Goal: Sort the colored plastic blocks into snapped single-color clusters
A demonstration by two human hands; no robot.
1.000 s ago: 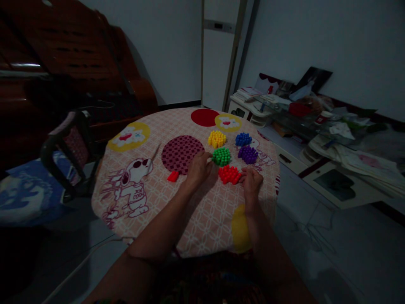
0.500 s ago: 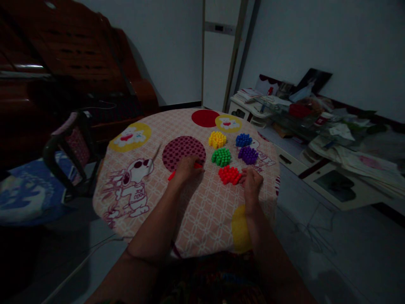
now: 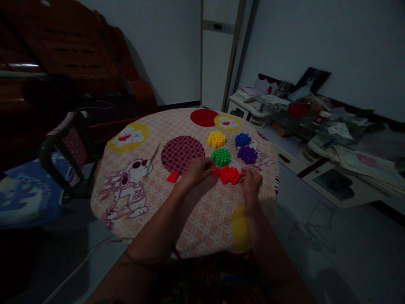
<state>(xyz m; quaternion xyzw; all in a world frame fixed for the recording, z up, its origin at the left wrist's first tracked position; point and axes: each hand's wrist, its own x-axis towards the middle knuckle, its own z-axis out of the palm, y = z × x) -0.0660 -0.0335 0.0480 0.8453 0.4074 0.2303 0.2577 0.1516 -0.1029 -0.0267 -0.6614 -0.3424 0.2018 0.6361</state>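
A small flat bright-red piece (image 3: 172,177) lies on the tabletop (image 3: 202,219), apart from the cluster. The left hand (image 3: 198,169), its fingertips pinched on a small red plastic piece (image 3: 214,170), meets the left edge of the knobbly red plastic cluster (image 3: 230,174). The right hand (image 3: 251,180), fingers curled together, rests at its right edge, apparently to steady it. Beyond, knobbly yellow (image 3: 216,139), green (image 3: 220,156), purple (image 3: 247,155) and blue (image 3: 243,139) clusters sit apart, seemingly sorted by colour.

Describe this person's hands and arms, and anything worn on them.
The left hand and right hand are bare, without gloves. The forearms are uncovered, with no watch visible. A dark garment with a dim multicoloured pattern shows at the bottom. Rings can't be made out.
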